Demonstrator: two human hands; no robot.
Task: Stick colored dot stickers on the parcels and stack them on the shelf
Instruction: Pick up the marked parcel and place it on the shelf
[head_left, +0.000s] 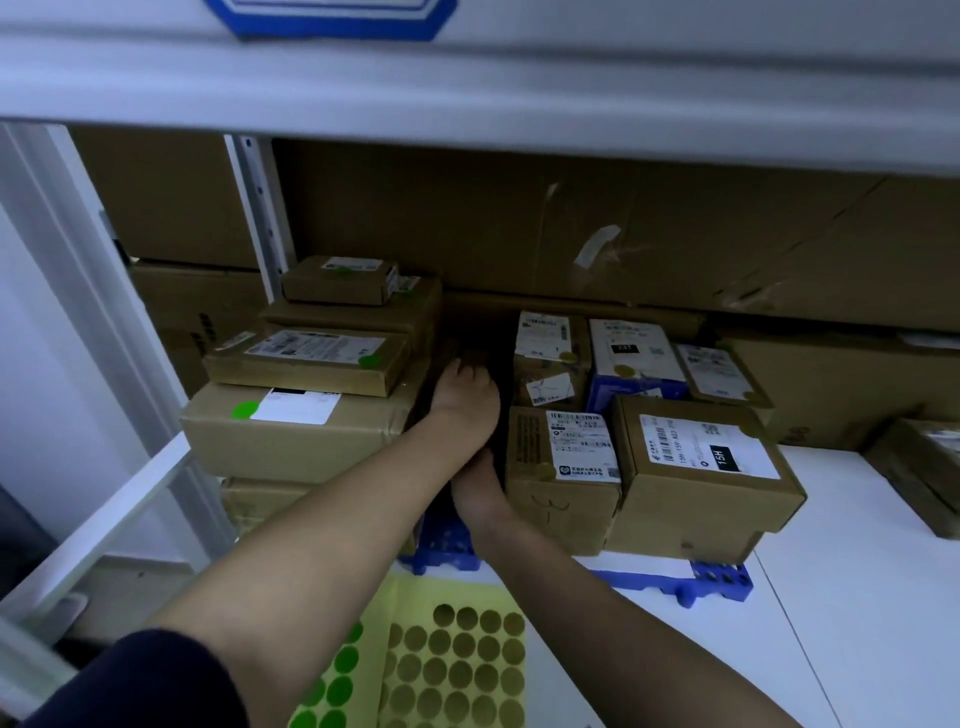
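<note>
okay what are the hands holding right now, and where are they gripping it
It cannot be told. Both hands reach into the dark gap between the parcel stacks: the left hand farther in, the right hand nearer. Any held object is hidden in shadow.

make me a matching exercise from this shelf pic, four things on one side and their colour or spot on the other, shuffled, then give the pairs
Things
1. big box at the bottom of the left stack
2. box marked 15H
3. sticker sheets
4. left hand

Descriptions
A. lying flat on the white surface in front
B. bright green dot beside its label
C. reaching into the dark gap between the stacks
D. front right of the gold-dotted group

Pairs: 1-B, 2-D, 3-A, 4-C
</note>
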